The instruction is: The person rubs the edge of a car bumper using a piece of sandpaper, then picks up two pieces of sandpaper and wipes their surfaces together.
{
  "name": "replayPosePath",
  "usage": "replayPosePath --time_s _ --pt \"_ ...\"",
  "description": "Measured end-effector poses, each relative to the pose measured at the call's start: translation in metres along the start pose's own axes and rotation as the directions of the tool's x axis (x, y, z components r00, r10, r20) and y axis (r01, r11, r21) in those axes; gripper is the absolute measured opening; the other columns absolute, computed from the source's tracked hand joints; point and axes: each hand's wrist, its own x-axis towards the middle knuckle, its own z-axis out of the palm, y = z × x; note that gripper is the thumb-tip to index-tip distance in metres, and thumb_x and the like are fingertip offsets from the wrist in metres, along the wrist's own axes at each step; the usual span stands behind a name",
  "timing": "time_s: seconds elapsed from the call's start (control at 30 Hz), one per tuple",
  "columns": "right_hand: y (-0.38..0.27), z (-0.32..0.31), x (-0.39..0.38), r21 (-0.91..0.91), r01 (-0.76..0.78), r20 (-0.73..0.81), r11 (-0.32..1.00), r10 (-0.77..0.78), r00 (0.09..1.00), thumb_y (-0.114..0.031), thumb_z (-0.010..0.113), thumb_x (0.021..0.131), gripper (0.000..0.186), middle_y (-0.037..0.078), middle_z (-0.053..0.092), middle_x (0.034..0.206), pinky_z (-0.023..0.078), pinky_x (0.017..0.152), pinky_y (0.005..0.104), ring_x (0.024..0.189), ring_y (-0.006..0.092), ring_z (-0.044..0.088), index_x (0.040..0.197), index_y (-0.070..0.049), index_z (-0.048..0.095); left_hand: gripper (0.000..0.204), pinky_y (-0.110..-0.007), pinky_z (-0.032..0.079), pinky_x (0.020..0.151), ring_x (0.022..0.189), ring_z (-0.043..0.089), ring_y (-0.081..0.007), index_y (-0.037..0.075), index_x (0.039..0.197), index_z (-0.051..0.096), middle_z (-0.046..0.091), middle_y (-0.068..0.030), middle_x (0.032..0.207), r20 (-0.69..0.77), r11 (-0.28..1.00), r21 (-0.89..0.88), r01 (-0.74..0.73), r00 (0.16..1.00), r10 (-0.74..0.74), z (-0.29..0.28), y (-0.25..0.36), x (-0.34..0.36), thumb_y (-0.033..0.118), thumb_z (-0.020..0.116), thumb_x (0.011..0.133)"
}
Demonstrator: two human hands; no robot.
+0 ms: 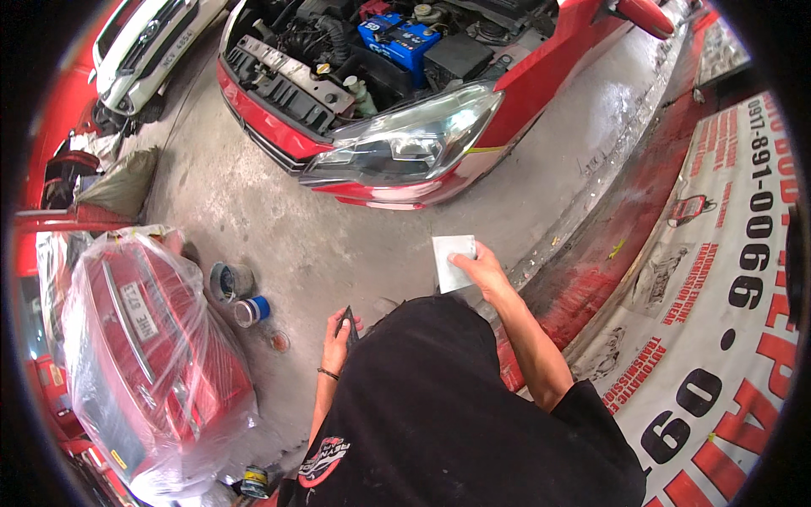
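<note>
1. Over the concrete floor (pixel 363 245), out ahead of the person's body and to its right, the right hand (pixel 481 269) holds a flat, white, four-sided piece (pixel 445 253).
2. That grip is clamped on the white piece: the thumb lies across its upper face, and the other fingers are hidden from me underneath.
3. Lower and to the left, close to the person's side, the left hand (pixel 336 341) is closed on a thin, dark piece (pixel 347 318) with a pointed upper end; what it is, I cannot tell. A dark band (pixel 328 373) circles that wrist.
4. The hands are well apart, with the person's black shirt (pixel 473 414) spreading below and between them.
5. Beyond them stands a red car (pixel 541 84), its engine bay exposed and a blue battery (pixel 400 44) showing; its headlight (pixel 414 148) faces us, apart from the white piece.
6. Left of the left hand, on the floor, are a small round flat thing (pixel 280 340), then a blue-and-white tub (pixel 252 312) just beside a grey bucket (pixel 225 283).
7. Farther left, a second red car (pixel 144 346) is draped in clear plastic.
8. Along the right side runs a white printed banner (pixel 676 325).
</note>
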Motion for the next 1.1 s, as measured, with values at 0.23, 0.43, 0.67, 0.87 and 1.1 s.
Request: replayPosePath --time_s 0.23,0.43,0.67,0.87,1.1 --pt "0.078 -0.096 0.013 -0.637 -0.138 -0.337 0.759 -0.113 0.935 -0.027 0.076 0.086 0.057 0.028 0.072 0.118 0.055 0.097 0.0461 0.111 0.042 0.071 0.131 0.004 0.06 0.063 -0.042 0.05 0.101 0.114 0.064 -0.0289 0.015 0.16 0.044 0.066 -0.0186 0.128 0.005 0.799 0.571 -0.19 0.974 0.228 0.006 0.028 0.003 0.037 0.065 0.104" --pt "0.115 -0.138 0.015 -0.725 -0.328 -0.42 0.606 -0.011 0.907 -0.028 0.07 0.089 0.071 0.037 0.065 0.128 0.049 0.108 0.0499 0.125 0.0492 0.062 0.146 0.008 0.048 0.06 -0.043 0.048 0.107 0.124 0.062 -0.0323 0.015 0.157 0.049 0.065 -0.0201 0.135 0.155 0.588 0.809 -0.011 0.968 -0.196 -0.028 -0.033 0.017 0.035 0.064 0.102" --pt "0.132 -0.132 0.023 -0.777 -0.165 -0.364 0.607 -0.22 0.905 -0.034 0.065 0.095 0.058 0.037 0.065 0.125 0.052 0.1 0.0511 0.119 0.0513 0.064 0.136 0.006 0.057 0.056 -0.039 0.044 0.114 0.133 0.059 -0.0319 0.015 0.155 0.051 0.064 -0.0171 0.141 0.348 0.768 0.614 -0.182 0.936 -0.057 -0.037 -0.102 -0.009 0.029 0.061 0.103" --pt "0.085 -0.082 0.07 -0.025 -0.108 -0.274 0.994 0.097 0.957 -0.03 0.077 0.094 0.048 0.011 0.074 0.117 0.057 0.09 0.0404 0.102 0.028 0.071 0.132 -0.003 0.064 0.047 -0.036 0.042 0.115 0.132 0.06 -0.0274 0.012 0.145 0.06 0.064 -0.014 0.143 0.249 0.811 0.578 -0.09 0.966 -0.071 -0.061 -0.127 -0.039 0.031 0.064 0.103" --pt "0.019 0.108 0.057 0.549 -0.21 0.156 0.809 0.147 0.977 -0.015 0.069 0.1 0.034 0.009 0.07 0.12 0.058 0.096 0.041 0.108 0.0218 0.07 0.13 -0.002 0.059 0.057 -0.036 0.055 0.091 0.12 0.062 -0.0174 0.008 0.142 0.06 0.064 -0.0095 0.131 0.186 0.908 0.381 -0.174 0.976 0.109 0.013 0.052 0.002 0.05 0.064 0.103"
